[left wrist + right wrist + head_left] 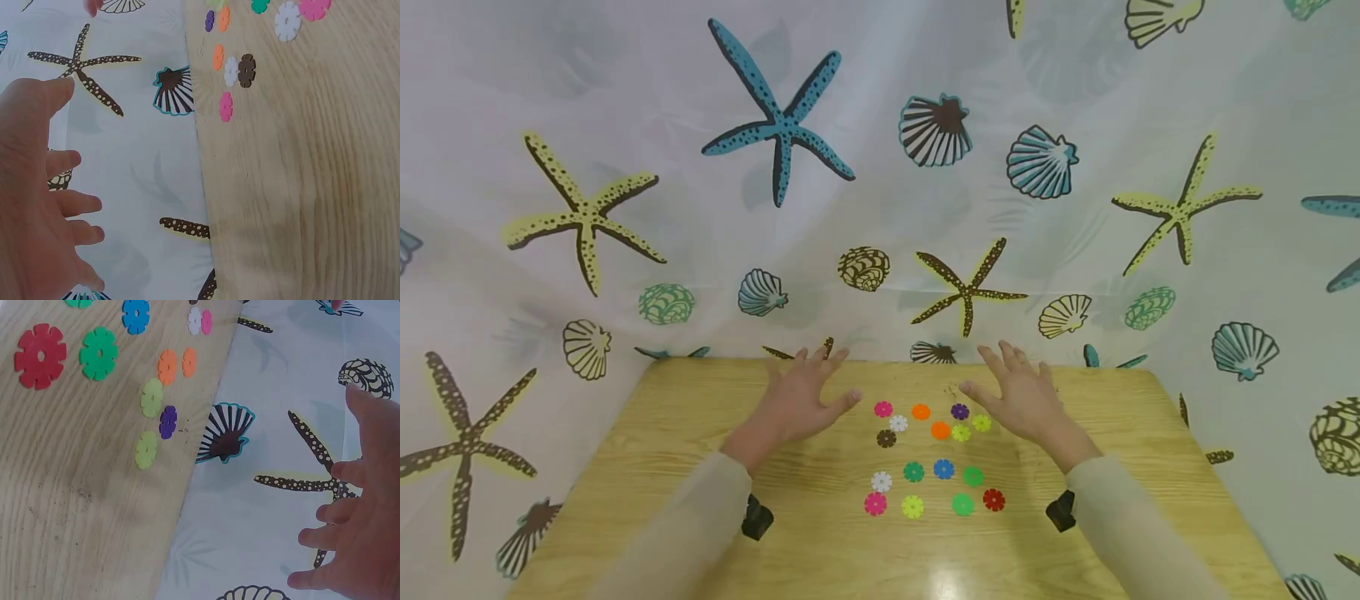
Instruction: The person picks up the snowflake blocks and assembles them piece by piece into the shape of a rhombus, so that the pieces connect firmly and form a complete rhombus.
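Both hands are held out over the far part of a wooden table, fingers spread and holding nothing. My left hand [800, 395] is left of a scatter of flat, notched plastic discs shaped like flowers; my right hand [1021, 397] is to their right. Among the discs are a brown one [886, 438], a purple one [959, 412], a blue one [943, 469], a dark red one [40, 356] and a pink one [225, 107]. Orange, white, green and yellow-green discs lie between them. The purple disc is near the right thumb in the head view.
The wooden table [820, 542] ends at a white curtain [865, 208] printed with starfish and shells, which rises behind it and along both sides. A dark wrist device [757, 518] sits under the left sleeve, another [1062, 511] under the right.
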A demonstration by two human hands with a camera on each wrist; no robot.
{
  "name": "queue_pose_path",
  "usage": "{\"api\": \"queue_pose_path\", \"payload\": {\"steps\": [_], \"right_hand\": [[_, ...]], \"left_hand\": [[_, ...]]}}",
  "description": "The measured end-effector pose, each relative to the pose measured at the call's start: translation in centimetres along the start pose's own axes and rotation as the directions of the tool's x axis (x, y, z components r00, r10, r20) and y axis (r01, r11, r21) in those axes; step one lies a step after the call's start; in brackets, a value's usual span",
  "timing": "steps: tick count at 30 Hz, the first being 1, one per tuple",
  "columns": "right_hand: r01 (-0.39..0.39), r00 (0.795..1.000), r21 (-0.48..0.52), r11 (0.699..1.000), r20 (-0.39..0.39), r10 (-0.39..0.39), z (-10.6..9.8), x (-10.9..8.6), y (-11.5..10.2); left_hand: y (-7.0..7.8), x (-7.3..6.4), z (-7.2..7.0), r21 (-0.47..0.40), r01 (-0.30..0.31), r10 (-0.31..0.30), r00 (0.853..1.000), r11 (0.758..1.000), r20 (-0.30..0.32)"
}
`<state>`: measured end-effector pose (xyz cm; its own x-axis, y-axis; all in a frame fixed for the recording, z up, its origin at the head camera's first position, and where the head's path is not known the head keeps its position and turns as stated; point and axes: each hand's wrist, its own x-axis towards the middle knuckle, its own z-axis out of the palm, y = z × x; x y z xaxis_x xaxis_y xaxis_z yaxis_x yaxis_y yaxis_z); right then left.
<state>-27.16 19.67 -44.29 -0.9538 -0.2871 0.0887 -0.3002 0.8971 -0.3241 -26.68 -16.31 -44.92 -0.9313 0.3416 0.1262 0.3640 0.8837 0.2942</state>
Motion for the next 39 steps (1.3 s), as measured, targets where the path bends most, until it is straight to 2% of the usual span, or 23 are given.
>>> {"api": "queue_pose_path", "payload": {"steps": [5, 10, 13, 16, 20, 26, 30, 35, 39], "right_hand": [[0.038, 0.999, 0.107, 0.994, -0.001, -0.039, 1.4, -0.5, -0.1], [0.019, 0.999, 0.25, 0.968, 0.037, -0.03, 3.2, -1.0, 0.0], [0.015, 0.999, 0.285, 0.958, 0.039, -0.027, 4.4, -1.3, 0.0], [0.002, 0.999, 0.307, 0.952, 0.031, -0.012, 5.2, -1.7, 0.0], [-0.012, 1.0, 0.302, 0.953, 0.021, 0.006, 6.1, -2.2, -0.3], [-0.001, 1.0, 0.325, 0.946, 0.016, -0.004, 7.5, -2.8, -0.4], [0.012, 0.999, 0.347, 0.938, 0.028, -0.023, 8.6, -3.2, -0.3], [0.062, 0.996, 0.29, 0.955, 0.043, -0.077, 10.0, -3.5, 0.0], [0.093, 0.993, 0.234, 0.968, 0.048, -0.107, 10.5, -3.6, 0.1]], "left_hand": [[0.6, -0.6, 1.4, -0.125, -0.009, 0.013, 0.999, 0.992, 0.029], [1.1, -1.2, 3.3, -0.231, -0.011, 0.023, 0.998, 0.973, 0.051], [1.3, -1.4, 4.4, -0.281, -0.003, 0.02, 0.998, 0.96, 0.057], [1.6, -1.6, 5.4, -0.312, 0.03, -0.009, 0.998, 0.949, 0.069], [1.9, -2.1, 6.4, -0.324, 0.069, -0.037, 0.994, 0.944, 0.106], [1.9, -2.7, 8.0, -0.354, 0.042, -0.002, 0.994, 0.934, 0.113], [2.1, -3.1, 9.0, -0.379, 0.037, 0.017, 0.99, 0.925, 0.138], [2.4, -3.5, 9.7, -0.38, 0.048, 0.02, 0.985, 0.924, 0.173], [2.4, -3.7, 10.3, -0.385, 0.036, 0.029, 0.987, 0.922, 0.16]]}}
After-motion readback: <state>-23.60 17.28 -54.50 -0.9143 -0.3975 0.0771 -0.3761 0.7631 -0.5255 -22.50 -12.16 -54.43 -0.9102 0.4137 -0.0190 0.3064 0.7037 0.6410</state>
